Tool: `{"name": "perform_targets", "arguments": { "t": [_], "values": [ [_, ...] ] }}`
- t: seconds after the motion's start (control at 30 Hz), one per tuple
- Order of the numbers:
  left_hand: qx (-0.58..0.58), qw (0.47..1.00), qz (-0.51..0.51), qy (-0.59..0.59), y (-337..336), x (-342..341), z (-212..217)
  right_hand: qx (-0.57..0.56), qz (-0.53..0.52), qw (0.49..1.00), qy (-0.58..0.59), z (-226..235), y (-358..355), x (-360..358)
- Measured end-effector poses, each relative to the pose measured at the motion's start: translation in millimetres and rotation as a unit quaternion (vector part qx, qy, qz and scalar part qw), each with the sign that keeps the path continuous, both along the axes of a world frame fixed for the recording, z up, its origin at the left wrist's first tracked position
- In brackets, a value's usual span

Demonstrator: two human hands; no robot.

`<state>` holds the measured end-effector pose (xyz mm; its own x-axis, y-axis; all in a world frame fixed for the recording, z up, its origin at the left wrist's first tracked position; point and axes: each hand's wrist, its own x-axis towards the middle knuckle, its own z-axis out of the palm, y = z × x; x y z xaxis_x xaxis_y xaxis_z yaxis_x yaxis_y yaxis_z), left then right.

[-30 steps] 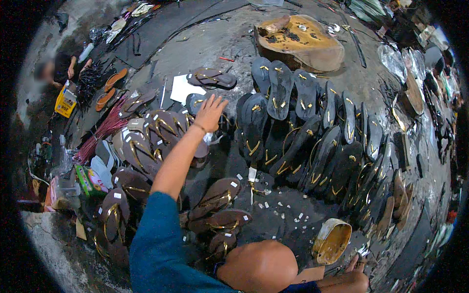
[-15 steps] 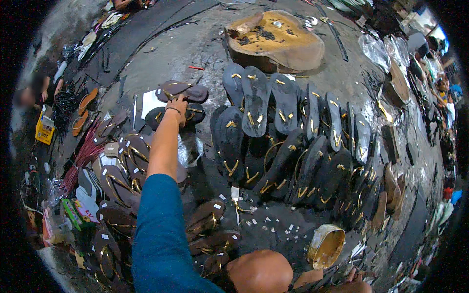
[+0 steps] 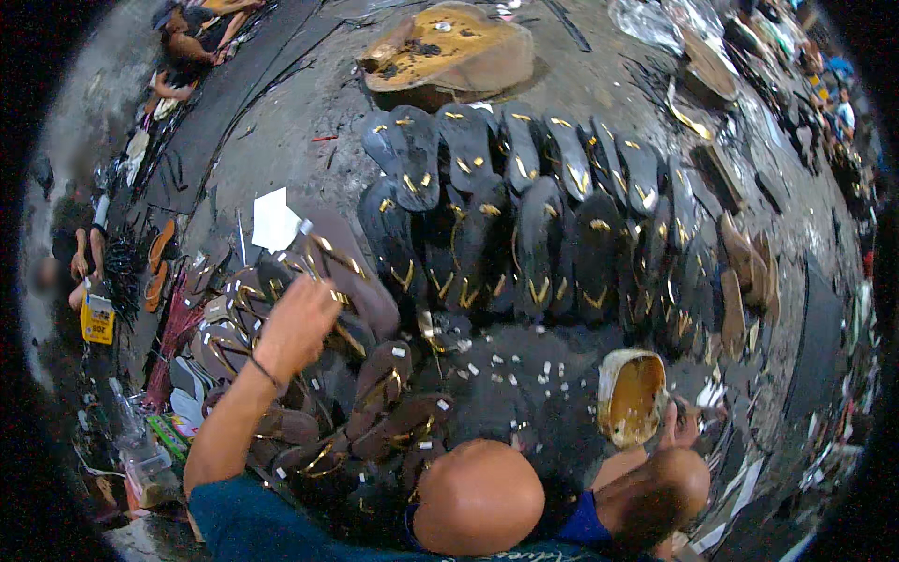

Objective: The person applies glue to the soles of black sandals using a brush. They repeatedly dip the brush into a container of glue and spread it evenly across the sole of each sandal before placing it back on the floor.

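My left hand (image 3: 304,318) is closed on a brown flip-flop (image 3: 361,262) with a gold strap, raised and tilted over the others. Part of a second sole shows under my fingers; the hand hides how the two sit together. Below and around it lies a loose pile of brown flip-flops (image 3: 398,426) with gold straps and small white tags. My right hand (image 3: 685,428) shows partly beyond my right knee, beside a round tub (image 3: 633,398) with yellow-brown insides. Its fingers are bent round something dark that I cannot make out.
Rows of black flip-flops (image 3: 538,248) with gold straps stand ahead. White paper (image 3: 275,221) lies left of them; small white tags (image 3: 546,379) are scattered nearer. A big worn block (image 3: 459,61) stands far off. Another person (image 3: 192,42) is at far left.
My left hand has come back toward me from the white paper, bringing the brown flip-flop over the pile. The paper is now uncovered. The whole view has shifted.
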<state>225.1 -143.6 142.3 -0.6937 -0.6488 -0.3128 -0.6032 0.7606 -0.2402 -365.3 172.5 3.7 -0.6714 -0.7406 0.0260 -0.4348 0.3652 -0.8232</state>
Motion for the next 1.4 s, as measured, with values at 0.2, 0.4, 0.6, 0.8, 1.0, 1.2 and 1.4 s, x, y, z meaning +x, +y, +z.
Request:
{"name": "perform_targets", "arguments": {
  "t": [0.2, 0.4, 0.6, 0.8, 1.0, 1.2, 1.4],
  "values": [
    [0.291, 0.953, 0.073, 0.036, 138, -57, -2, 0.024, 0.021, 0.999, 0.007, 24, -18, 13],
    [0.111, 0.935, 0.313, 0.129, 225, -65, -107, 0.058, 0.112, 0.971, 0.203, 38, -40, 24],
    [-0.044, 0.858, 0.357, 0.366, 252, -84, -99, 0.015, 0.114, 0.966, 0.231, 59, -37, 23],
    [0.185, 0.863, 0.215, 0.419, 234, -176, -114, 0.256, 0.204, 0.923, 0.203, 73, 9, 17],
    [0.266, 0.871, 0.066, 0.408, 204, -241, -181, 0.522, 0.335, 0.782, 0.066, 97, 37, 5],
    [0.287, 0.879, 0.057, 0.377, 163, -271, -192, -0.035, 0.185, 0.932, -0.309, 115, -24, 45],
    [0.716, 0.08, 0.282, 0.633, 117, -279, -107, -0.247, 0.288, 0.917, -0.12, 114, -142, 125]
  ]
}}
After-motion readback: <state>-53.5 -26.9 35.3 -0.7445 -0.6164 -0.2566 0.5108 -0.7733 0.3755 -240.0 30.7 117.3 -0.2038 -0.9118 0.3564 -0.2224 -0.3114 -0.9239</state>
